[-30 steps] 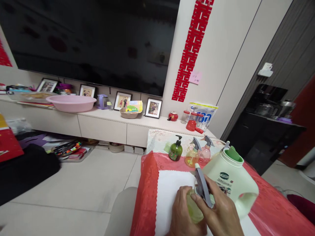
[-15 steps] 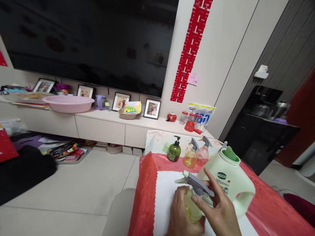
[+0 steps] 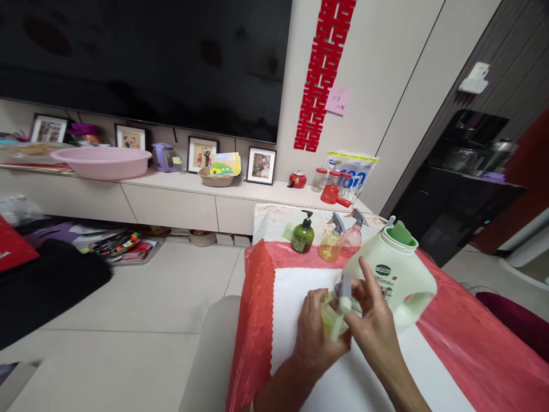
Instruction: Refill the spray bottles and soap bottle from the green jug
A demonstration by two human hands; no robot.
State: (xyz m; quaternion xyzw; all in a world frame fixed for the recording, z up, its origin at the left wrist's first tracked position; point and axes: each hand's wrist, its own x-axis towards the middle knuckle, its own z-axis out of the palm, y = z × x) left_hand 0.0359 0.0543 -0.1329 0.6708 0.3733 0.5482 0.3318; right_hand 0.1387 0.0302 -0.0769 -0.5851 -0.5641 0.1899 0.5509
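A spray bottle (image 3: 328,313) with yellowish liquid and a grey trigger head (image 3: 344,286) is between my hands over a white sheet (image 3: 287,297). My left hand (image 3: 312,332) wraps round the bottle's body. My right hand (image 3: 374,323) grips just below the trigger head with thumb and fingers, its index finger raised. The nozzle points down towards me. Just beyond my right hand stands a large pale-green jug (image 3: 414,280), uncapped, with a green object (image 3: 401,233) in its mouth. A green pump bottle (image 3: 302,236), an orange-tinted spray bottle (image 3: 330,246) and a pink spray bottle (image 3: 351,239) stand behind.
The table has a red cover (image 3: 253,309). A long cabinet (image 3: 171,200) behind carries a pink basin (image 3: 103,165), framed photos, red-lidded jars and a white-and-blue bag (image 3: 362,177). A black television (image 3: 150,63) hangs above. Papers and a black cloth (image 3: 55,286) lie on the floor at left.
The trigger head has turned, so its nozzle swings from pointing left to pointing towards me. My right hand has twisted with it while my left hand keeps the bottle. The view has shifted downward.
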